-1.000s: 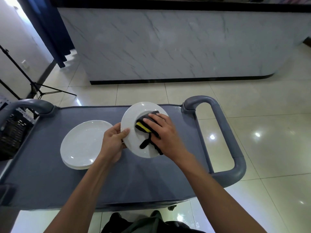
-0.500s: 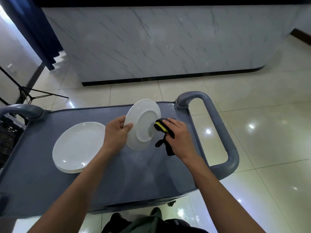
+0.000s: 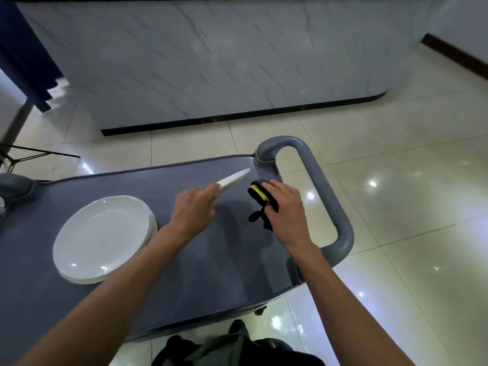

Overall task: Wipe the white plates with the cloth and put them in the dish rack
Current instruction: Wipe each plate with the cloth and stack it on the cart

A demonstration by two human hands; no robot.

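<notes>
My left hand (image 3: 194,208) grips a white plate (image 3: 233,181) by its near rim; the plate is lifted above the cart and turned so I see it almost edge-on, slanting up to the right. Just right of it, my right hand (image 3: 286,211) holds the black and yellow cloth (image 3: 261,196) against the cart top, clear of the plate. A stack of white plates (image 3: 101,237) lies flat on the left part of the grey cart (image 3: 216,265). The dish rack is out of view.
The cart's grey loop handle (image 3: 330,196) curves round its right end, and a second handle (image 3: 15,184) shows at the far left edge. A marble-faced counter (image 3: 211,59) stands beyond the cart across glossy floor tiles. Tripod legs (image 3: 34,153) cross the floor at left.
The cloth came off the plate and my right hand moved right and down to the cart. My left hand tilted the plate from face-on to nearly edge-on. The view shifted right.
</notes>
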